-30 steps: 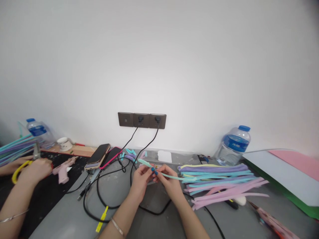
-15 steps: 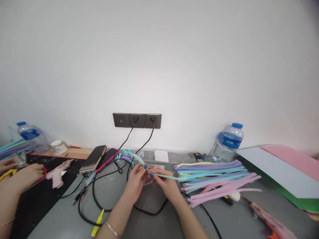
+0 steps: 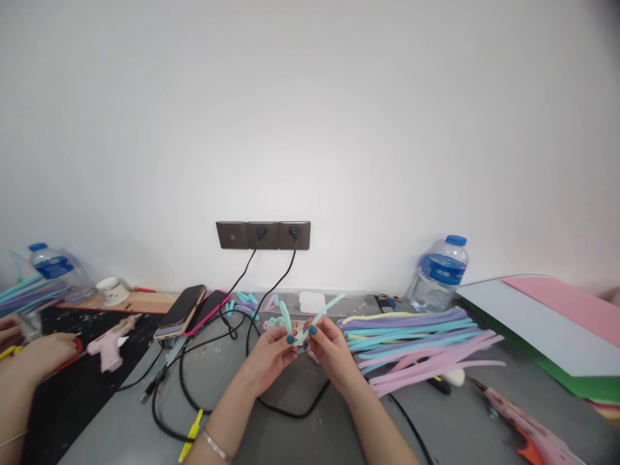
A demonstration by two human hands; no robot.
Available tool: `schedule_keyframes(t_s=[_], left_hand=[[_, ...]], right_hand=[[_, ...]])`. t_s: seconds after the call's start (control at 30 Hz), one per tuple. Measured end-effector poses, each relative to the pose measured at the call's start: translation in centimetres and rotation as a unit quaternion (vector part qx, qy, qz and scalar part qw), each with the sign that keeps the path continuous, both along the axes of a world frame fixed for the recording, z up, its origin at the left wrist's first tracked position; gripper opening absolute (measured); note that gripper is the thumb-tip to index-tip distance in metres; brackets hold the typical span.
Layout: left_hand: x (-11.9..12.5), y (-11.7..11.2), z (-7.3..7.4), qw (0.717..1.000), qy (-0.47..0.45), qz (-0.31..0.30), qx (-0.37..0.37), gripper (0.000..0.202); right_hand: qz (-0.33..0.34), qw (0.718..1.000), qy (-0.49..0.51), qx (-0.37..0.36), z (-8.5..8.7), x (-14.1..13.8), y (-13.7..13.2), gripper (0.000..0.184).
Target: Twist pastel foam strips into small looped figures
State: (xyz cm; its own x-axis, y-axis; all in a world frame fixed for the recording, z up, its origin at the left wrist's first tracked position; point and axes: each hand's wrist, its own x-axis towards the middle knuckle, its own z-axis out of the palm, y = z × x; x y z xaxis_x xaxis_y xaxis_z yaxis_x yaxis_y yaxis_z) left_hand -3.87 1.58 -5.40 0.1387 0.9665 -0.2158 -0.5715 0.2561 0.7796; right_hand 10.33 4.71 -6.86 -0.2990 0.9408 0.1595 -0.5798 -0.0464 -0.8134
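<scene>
A mint-green pipe cleaner (image 3: 285, 316) is bent into a V between my two hands. My left hand (image 3: 272, 355) pinches it near the bend, with one end rising above the thumb. Close beside it, my right hand (image 3: 330, 349) grips the other side, whose free end slants up to the right. Just behind my fingers lie small curled pipe cleaner pieces (image 3: 274, 323) in pink and green. To the right of my right hand is a spread bundle of purple, blue, yellow and pink pipe cleaners (image 3: 416, 339).
Black cables (image 3: 181, 387) loop across the grey table from the wall sockets (image 3: 263, 235). Two phones (image 3: 181, 311) lie back left, near a pink glue gun (image 3: 109, 345). Another person's hand (image 3: 53, 355) holds scissors at far left. Right are a water bottle (image 3: 440, 271), coloured sheets (image 3: 537, 329) and another pink glue gun (image 3: 526, 423).
The mint-green pipe cleaner, stretched nearly straight before, is now bent into a V. My right hand has turned upward, raising its end. The other person's hand has shifted slightly left.
</scene>
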Motion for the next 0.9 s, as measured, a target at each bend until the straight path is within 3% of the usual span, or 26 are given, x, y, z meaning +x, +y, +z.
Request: schedule_keyframes(t_s=[0.17,0.3,0.47,0.67,0.77,0.9], left_hand=[[0.0,-0.5,0.1,0.997,0.024,-0.060,0.039,0.024],[-0.1,-0.6,0.1,0.993,0.057,-0.084,0.062,0.021],[-0.4,-0.2,0.0,0.983,0.160,-0.042,0.081,0.021],[-0.9,0.6,-0.8,0.945,0.294,-0.016,0.138,0.008],[-0.7,0.6,-1.0,0.934,0.317,0.019,0.161,0.003],[0.2,0.1,-0.7,0.905,0.361,0.085,0.210,0.013]], right_hand=[[0.032,0.999,-0.007,-0.015,0.6,0.4,-0.3,0.026],[0.009,1.000,-0.004,-0.014,0.5,0.5,-0.1,0.024],[-0.002,1.000,-0.014,0.009,-0.1,0.7,0.4,0.019],[-0.018,0.994,-0.111,0.010,-0.8,0.5,0.9,0.023],[-0.057,0.992,-0.113,-0.015,-1.2,0.4,1.3,0.026],[-0.104,0.990,-0.062,-0.071,-1.4,0.3,1.6,0.029]])
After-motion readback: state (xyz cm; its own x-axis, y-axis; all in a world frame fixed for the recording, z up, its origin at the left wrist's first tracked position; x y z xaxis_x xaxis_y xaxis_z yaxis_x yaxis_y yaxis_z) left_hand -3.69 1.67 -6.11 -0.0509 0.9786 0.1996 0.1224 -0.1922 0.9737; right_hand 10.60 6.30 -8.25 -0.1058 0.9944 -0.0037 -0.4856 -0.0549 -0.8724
